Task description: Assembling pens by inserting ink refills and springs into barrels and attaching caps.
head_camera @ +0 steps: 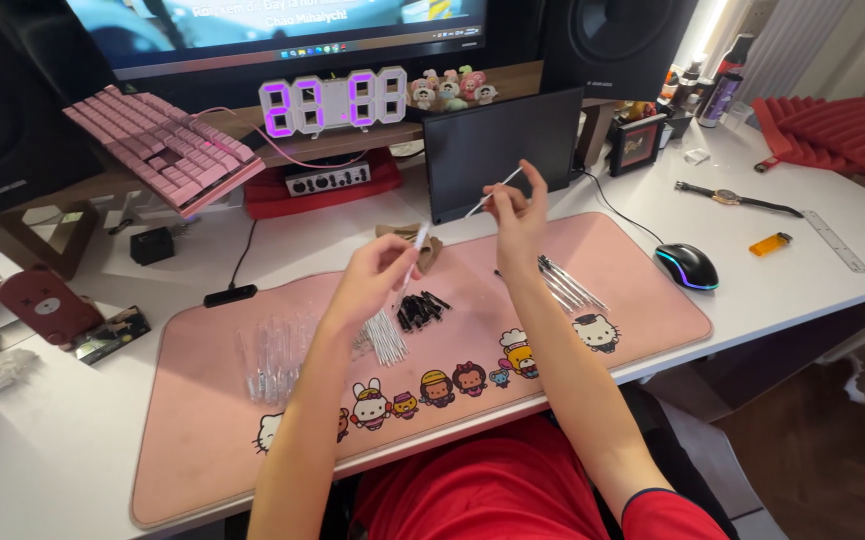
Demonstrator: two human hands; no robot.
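Note:
My left hand [373, 275] is raised over the pink desk mat [203, 440] and grips a clear pen barrel [416, 248] with its tip pointing up. My right hand [519, 215] is lifted beside it and pinches a thin white refill [493, 192] slanting up and right. The two hands are a short gap apart. Below them on the mat lie a bundle of white refills [385, 338], a small heap of black pen caps [421, 310], a row of clear barrels [271, 360] to the left and several assembled pens [568, 285] to the right.
A dark tablet [501, 150] leans behind the mat. A lit mouse [686, 266], an orange lighter [770, 243], a wristwatch [738, 199] and a ruler [838, 240] lie to the right. A pink keyboard [168, 147], a digital clock [333, 102] and a monitor stand at the back.

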